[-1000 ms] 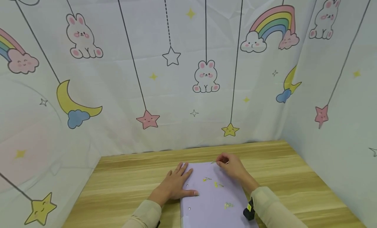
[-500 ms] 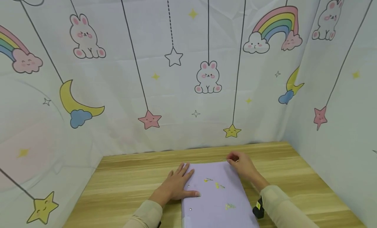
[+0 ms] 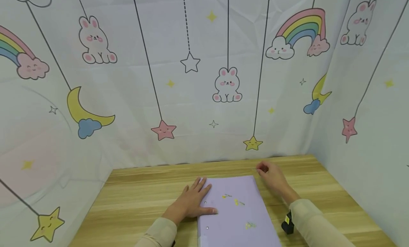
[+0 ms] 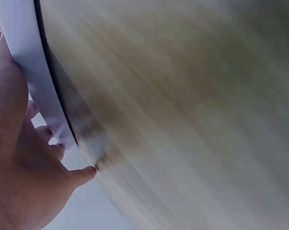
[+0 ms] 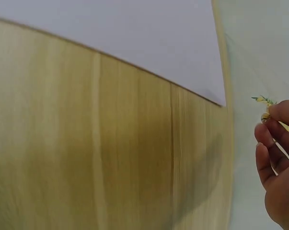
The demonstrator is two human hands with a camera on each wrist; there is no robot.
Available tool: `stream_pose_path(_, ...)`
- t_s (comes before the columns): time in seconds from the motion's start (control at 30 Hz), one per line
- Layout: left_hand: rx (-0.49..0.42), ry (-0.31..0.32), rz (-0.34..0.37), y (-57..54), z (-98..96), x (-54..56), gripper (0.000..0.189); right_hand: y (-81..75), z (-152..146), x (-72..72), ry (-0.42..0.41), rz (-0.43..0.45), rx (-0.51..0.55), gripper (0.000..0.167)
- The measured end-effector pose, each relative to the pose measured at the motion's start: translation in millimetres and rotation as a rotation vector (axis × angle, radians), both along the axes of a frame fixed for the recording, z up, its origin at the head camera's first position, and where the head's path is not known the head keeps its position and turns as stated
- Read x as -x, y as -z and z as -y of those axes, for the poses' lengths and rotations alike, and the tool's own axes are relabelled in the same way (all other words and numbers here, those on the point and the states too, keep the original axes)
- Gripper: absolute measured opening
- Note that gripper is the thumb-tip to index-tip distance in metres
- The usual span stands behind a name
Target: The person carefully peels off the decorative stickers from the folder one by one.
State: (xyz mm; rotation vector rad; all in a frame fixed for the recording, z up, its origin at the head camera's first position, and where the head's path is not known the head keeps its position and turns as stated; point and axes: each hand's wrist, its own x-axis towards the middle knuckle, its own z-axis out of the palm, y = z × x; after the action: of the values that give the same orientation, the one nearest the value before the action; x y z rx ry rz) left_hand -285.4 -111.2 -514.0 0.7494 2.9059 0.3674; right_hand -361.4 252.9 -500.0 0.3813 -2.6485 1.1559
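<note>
A lilac folder (image 3: pixel 236 236) lies on the table, with two rivets along its left side and several small yellow flowers with green stems on its cover. My left hand (image 3: pixel 189 201) rests on the folder's left edge, fingers spread and thumb across the cover. In the left wrist view, the hand (image 4: pixel 27 158) lies along the lilac edge. Off the folder's far right corner, my right hand (image 3: pixel 273 177) pinches a flower sticker (image 5: pixel 262 101) between thumb and fingertips. It shows yellow with green leaves in the right wrist view; in the head view it is too faint to make out clearly.
The wood-grain table (image 3: pixel 143 190) extends on both sides of the folder. A white curtain (image 3: pixel 191 98) printed with rabbits, stars, moons and rainbows hangs behind the table and at both sides. A black wrist camera (image 3: pixel 288 224) sits below my right wrist.
My right hand has moved right and away from the folder's top edge with the flower sticker, past the far right corner. My left hand has stayed on the folder.
</note>
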Motion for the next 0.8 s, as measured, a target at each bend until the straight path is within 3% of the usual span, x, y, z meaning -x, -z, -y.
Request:
stream_pose_path(0.53,-0.001,-0.004,-0.008,0.6,-1.8,0.4,0.106,1.2,-28.2,7.0,0.086,-0.065,-0.087,0.006)
stream_pose_path(0.8,0.0,-0.008,-0.006,1.5,-1.4,1.7,0.105,-1.9,-43.2,11.0,0.108,-0.156,-0.173,0.005)
